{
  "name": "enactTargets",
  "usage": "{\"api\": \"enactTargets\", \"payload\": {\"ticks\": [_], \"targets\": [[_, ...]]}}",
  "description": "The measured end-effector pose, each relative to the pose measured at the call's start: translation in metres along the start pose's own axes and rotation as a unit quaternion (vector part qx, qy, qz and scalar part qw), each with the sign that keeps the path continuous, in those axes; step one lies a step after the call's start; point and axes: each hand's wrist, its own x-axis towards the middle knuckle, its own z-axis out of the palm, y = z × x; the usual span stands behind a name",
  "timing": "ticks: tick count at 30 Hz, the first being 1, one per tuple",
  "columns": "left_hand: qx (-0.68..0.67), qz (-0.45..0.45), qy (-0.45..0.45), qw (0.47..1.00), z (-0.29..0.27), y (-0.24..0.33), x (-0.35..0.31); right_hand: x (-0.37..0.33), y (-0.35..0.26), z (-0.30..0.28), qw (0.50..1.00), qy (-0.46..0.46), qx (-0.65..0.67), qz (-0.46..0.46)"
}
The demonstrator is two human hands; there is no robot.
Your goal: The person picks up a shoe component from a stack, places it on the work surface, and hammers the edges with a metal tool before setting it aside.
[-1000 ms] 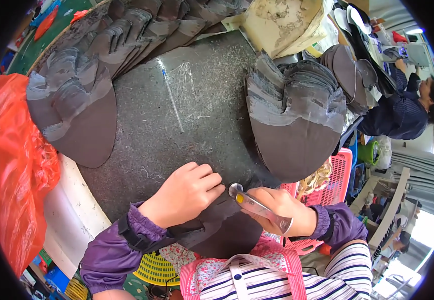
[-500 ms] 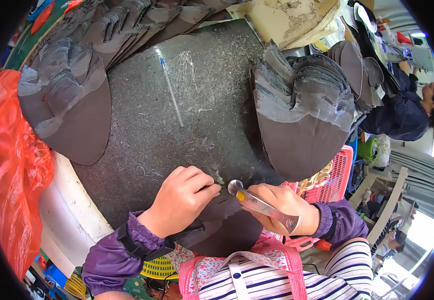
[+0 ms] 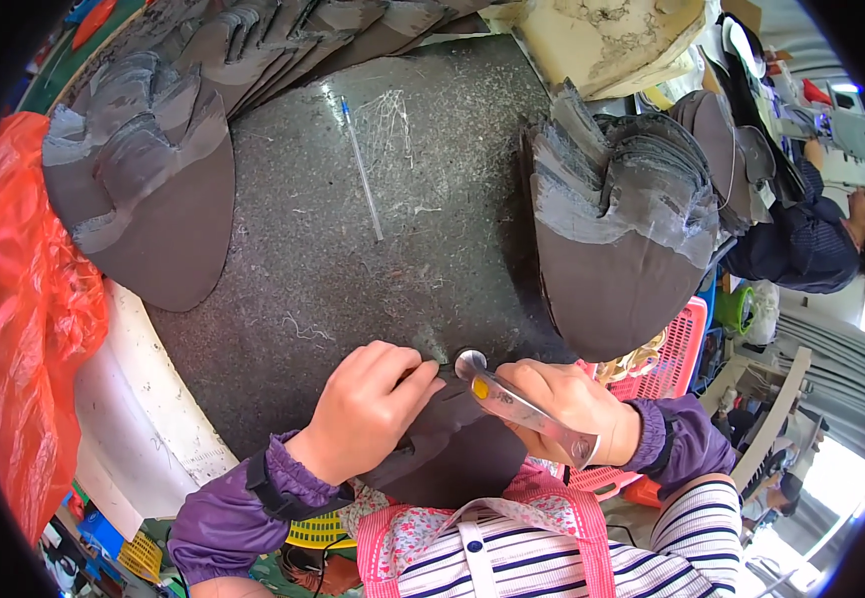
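A dark brown shoe-upper piece (image 3: 462, 453) lies at the near edge of the dark work surface, close to my apron. My left hand (image 3: 378, 404) is closed at its far left edge, thumb and fingers pinching it. In my right hand (image 3: 567, 404) is a metal shoemaker's hammer (image 3: 537, 414) with a round shiny face and a long flat tail; a yellow spot shows on its head. The round face is just right of my left fingertips, by the piece's edge. My palm hides most of the handle.
Stacks of similar brown pieces lie at the left (image 3: 168, 239), right (image 3: 622, 279) and far edge. A blue-tipped pen (image 3: 363, 174) and loose threads rest on the dark slab (image 3: 283, 219). Around it are a red plastic bag (image 3: 24, 329), a pink basket (image 3: 682, 349) and another person (image 3: 801, 239).
The view has shifted slightly, so the slab and stacks sit a little differently. Both hands keep their grips, and the hammer face stays beside the left fingertips.
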Motion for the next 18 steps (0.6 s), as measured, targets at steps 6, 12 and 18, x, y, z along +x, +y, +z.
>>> {"api": "enactTargets", "payload": {"ticks": [6,12,18], "targets": [[0.001,0.000,0.058,0.998,0.008,0.001,-0.008,0.003,-0.001,-0.003,1.000,-0.009,-0.005,-0.005],[0.046,-0.007,0.039,0.998,0.004,0.010,-0.009,0.010,-0.002,-0.005,0.998,-0.048,0.033,0.019],[-0.040,-0.072,0.055,0.995,0.000,0.004,-0.021,0.012,-0.006,-0.007,0.996,-0.075,0.035,0.042]]}}
